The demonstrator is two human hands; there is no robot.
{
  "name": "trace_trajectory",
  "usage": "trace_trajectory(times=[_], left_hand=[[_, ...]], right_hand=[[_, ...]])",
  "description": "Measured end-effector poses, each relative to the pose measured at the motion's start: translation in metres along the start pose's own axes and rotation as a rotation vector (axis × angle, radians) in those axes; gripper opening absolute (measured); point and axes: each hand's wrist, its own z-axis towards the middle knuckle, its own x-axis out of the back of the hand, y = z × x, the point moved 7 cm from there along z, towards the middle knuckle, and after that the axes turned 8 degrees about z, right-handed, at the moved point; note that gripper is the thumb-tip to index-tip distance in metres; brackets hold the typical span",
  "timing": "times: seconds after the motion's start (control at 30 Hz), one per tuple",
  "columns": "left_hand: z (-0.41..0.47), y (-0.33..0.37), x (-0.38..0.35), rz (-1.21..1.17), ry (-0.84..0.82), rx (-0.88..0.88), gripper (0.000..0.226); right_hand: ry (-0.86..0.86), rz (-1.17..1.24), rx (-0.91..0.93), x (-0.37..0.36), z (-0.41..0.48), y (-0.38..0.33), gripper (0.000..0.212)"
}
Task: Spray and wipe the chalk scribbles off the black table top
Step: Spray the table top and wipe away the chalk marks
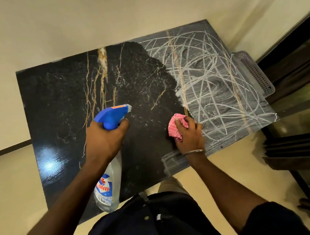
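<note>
Chalk scribbles [214, 82]: white looping lines over a grey smeared haze. They cover the right third of the table, and a thin patch lies at the near edge beside the right wrist.
Table [52, 95]: flat rectangular top, glossy black with a stone look and gold and white veins. The left and middle are dark and chalk-free.
Progress: judged roughly two-thirds wiped. A ragged boundary runs from the far edge down to the cloth, and the right part is not yet cleaned.
Cloth [175, 126]: pink, soft, woven, bunched into a wad and pressed on the table at that boundary.
Right hand [189, 134]: fingers curled over the cloth, gripping it; thin metal bangle [194, 151] at the wrist.
Spray bottle [109, 182]: clear plastic body, printed label, blue trigger head; held above the table, nozzle towards the chalk.
Left hand [105, 139]: closed round the bottle's neck.
Surroundings: grey perforated plastic basket [254, 70] at the table's right edge; cream glossy floor [11, 185].
</note>
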Motion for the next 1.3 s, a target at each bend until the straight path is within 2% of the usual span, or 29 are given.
trace_trajectory(times=[0.17, 0.3, 0.37, 0.47, 0.63, 0.7, 0.8, 1.0, 1.07, 1.13, 1.2, 1.3], left_hand=[[-0.003, 0.000, -0.007, 0.003, -0.005, 0.002, 0.013], [-0.005, 0.002, -0.008, 0.004, 0.017, 0.024, 0.015], [-0.006, 0.003, -0.008, 0.010, 0.030, 0.027, 0.015], [-0.006, 0.004, -0.010, 0.028, 0.030, 0.026, 0.015], [-0.005, 0.007, -0.016, 0.027, 0.032, 0.034, 0.012], [-0.006, 0.009, -0.021, 0.051, 0.031, 0.034, 0.010], [-0.009, 0.015, -0.027, 0.056, 0.027, 0.014, 0.010], [-0.011, 0.024, -0.040, 0.053, 0.032, 0.028, 0.011], [-0.010, 0.024, -0.045, 0.053, 0.037, 0.052, 0.015], [-0.010, 0.027, -0.049, 0.041, 0.030, 0.057, 0.016], [-0.010, 0.032, -0.052, 0.037, 0.025, 0.052, 0.013], [-0.011, 0.038, -0.058, 0.045, 0.037, 0.060, 0.010]], right_hand=[[-0.005, -0.044, -0.010, -0.006, -0.018, -0.020, 0.071], [-0.108, -0.012, 0.158, -0.043, -0.068, -0.077, 0.095], [-0.150, -0.030, 0.238, -0.050, -0.080, -0.086, 0.099], [-0.134, -0.035, 0.256, -0.040, -0.071, -0.065, 0.093], [-0.051, 0.024, -0.001, -0.009, -0.041, 0.004, 0.074], [-0.049, 0.034, -0.045, -0.006, -0.040, 0.010, 0.075], [-0.087, 0.032, -0.005, -0.018, -0.055, -0.009, 0.085], [-0.217, -0.059, 0.316, -0.028, -0.090, -0.068, 0.104], [-0.250, -0.045, 0.354, -0.030, -0.087, -0.062, 0.100], [-0.272, -0.035, 0.346, -0.038, -0.083, -0.040, 0.094], [-0.298, 0.019, 0.258, -0.042, -0.076, -0.010, 0.089], [-0.237, 0.059, 0.165, -0.030, -0.069, 0.020, 0.084]])
